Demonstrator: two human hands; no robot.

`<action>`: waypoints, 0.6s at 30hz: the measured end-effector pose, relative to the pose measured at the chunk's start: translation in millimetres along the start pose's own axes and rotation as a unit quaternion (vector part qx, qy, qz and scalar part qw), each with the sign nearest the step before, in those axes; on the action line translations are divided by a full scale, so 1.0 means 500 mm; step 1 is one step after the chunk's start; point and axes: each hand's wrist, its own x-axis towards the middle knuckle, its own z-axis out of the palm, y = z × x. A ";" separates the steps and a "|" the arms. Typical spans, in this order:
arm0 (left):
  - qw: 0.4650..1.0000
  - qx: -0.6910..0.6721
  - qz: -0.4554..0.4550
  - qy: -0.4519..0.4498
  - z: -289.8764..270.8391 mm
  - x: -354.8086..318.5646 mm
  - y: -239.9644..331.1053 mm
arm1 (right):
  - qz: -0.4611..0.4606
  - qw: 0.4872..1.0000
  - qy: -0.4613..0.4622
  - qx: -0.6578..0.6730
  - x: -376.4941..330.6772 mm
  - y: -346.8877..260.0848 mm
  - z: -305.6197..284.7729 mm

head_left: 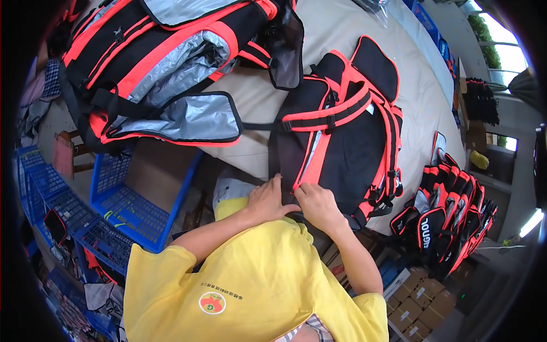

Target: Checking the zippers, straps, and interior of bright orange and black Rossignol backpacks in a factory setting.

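Note:
A black backpack (356,154) with neon coral trim and straps lies on the cloth-covered table in front of me. My left hand (266,199) rests on its near black edge, fingers stretched out and thumb pointing right. Right beside it, the curled fingers of my right hand (318,206) pinch the backpack at the near end of a coral-edged zipper opening. What exactly sits between those fingertips is hidden. The coral shoulder strap (336,117) curves across the backpack above both hands.
A larger black-and-coral bag (154,74) with silver lining lies open at upper left. Blue plastic crates (105,188) stand on the left. More backpacks (441,219) are piled at right, above cardboard boxes (419,302). Pale cloth (433,97) covers the table.

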 end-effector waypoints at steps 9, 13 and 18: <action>0.999 -0.007 0.002 -0.050 -0.038 0.008 0.003 | 0.078 0.946 -0.055 0.311 -0.009 0.030 0.004; 0.979 0.042 -0.008 -0.201 -0.134 0.021 0.010 | 0.227 0.866 0.035 0.444 -0.049 0.017 0.003; 0.912 -0.068 0.148 0.377 -0.193 0.129 0.027 | 0.321 0.772 0.213 0.506 -0.092 0.024 -0.001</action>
